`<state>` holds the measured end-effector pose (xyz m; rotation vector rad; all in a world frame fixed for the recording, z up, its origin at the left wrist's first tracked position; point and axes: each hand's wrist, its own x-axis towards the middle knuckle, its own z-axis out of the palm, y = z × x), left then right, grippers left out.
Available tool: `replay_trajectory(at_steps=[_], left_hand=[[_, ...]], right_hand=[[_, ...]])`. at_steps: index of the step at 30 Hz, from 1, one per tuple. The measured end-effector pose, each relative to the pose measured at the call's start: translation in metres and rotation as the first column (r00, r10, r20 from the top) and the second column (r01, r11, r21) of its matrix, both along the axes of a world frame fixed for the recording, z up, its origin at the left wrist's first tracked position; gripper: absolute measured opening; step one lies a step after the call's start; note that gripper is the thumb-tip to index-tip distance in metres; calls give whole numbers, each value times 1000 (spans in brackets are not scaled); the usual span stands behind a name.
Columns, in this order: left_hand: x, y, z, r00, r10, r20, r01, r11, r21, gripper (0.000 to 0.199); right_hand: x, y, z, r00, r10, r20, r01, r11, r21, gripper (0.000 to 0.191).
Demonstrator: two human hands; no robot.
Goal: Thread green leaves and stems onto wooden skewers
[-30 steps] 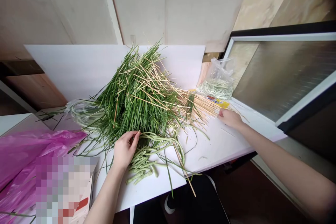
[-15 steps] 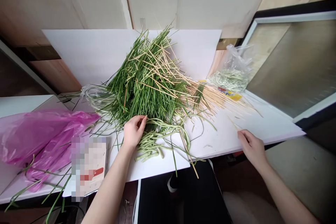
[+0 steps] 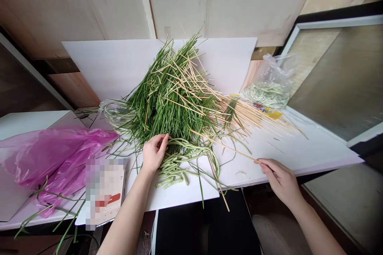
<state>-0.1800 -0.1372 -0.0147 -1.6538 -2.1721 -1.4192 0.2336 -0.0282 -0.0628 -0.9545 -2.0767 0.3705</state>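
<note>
My left hand (image 3: 154,153) is in a pinch at the front edge of the green pile, with its fingertips on the end of a long green bean (image 3: 187,143). The rest of that bean lies to the right among other whole beans. Beside the hand is a heap of short bean pieces (image 3: 172,173). My right hand (image 3: 281,179) grips the near end of a thin wooden skewer (image 3: 226,146) between thumb and fingers. The skewer slants up to the left over the beans, its far tip a little right of my left hand.
A tall pile of long green leafy stalks (image 3: 176,99) has skewers strewn over it, with more loose skewers (image 3: 260,117) on the white table (image 3: 257,175). A pink plastic bag (image 3: 60,155) and a blurred phone-like panel (image 3: 109,199) lie left. A clear bag (image 3: 269,87) stands back right.
My right hand has moved slightly left and turned, so the skewer now stretches left over the beans. My left hand keeps its pinch in the same place. The view has shifted slightly.
</note>
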Motion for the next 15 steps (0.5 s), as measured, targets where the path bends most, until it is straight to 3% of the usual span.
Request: replay_trajectory(at_steps=[7,11,15], left_hand=[[8,-17,25,995,40,87,-40,999,-6,43],[17,-48,34,997,55,58,-48,992,-114,34],[27,-74,27,999,-10,-52,-3,971,-241,24]], right_hand=[[22,1,14,987,4,160,8,997,-74,25],[34,-14,1,989,35,143,-10,986,-166,27],[27,-43,-18,994,104,19,-93,949,-300,28]])
